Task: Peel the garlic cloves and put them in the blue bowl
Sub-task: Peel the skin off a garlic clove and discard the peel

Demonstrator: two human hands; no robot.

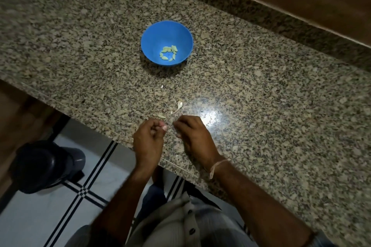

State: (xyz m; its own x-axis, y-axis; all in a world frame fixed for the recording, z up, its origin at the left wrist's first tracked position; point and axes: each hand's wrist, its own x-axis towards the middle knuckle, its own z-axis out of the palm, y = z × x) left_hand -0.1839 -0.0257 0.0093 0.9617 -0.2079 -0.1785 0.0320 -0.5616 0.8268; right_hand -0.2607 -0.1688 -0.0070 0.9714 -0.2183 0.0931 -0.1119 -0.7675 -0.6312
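The left grip (148, 140) is curled tight over the near edge of the surface (261, 96). Its thumb and forefinger pinch a small pale piece that looks like the garlic clove (163, 127) being worked on. The right grip (194, 136) sits just beside it with its fingers bent toward the clove, but I cannot tell whether they have hold of any skin. The step in hand appears to be stripping the skin. It should go best if the left grip pins the clove by its sides, leaving one end exposed, while the right fingertips catch the loose papery edge there and pull along the clove's length rather than across it. A light squeeze should be enough, since a hard one would likely bruise the clove or shoot it off the edge to the floor. Scraps of skin (179, 106) lie just beyond the hands, and another clove (160, 116) lies next to the left knuckles. The blue bowl (154, 34) stands farther back, well apart, with peeled cloves (168, 53) in its bottom. The finished clove needs carrying over the rim, not tossing.
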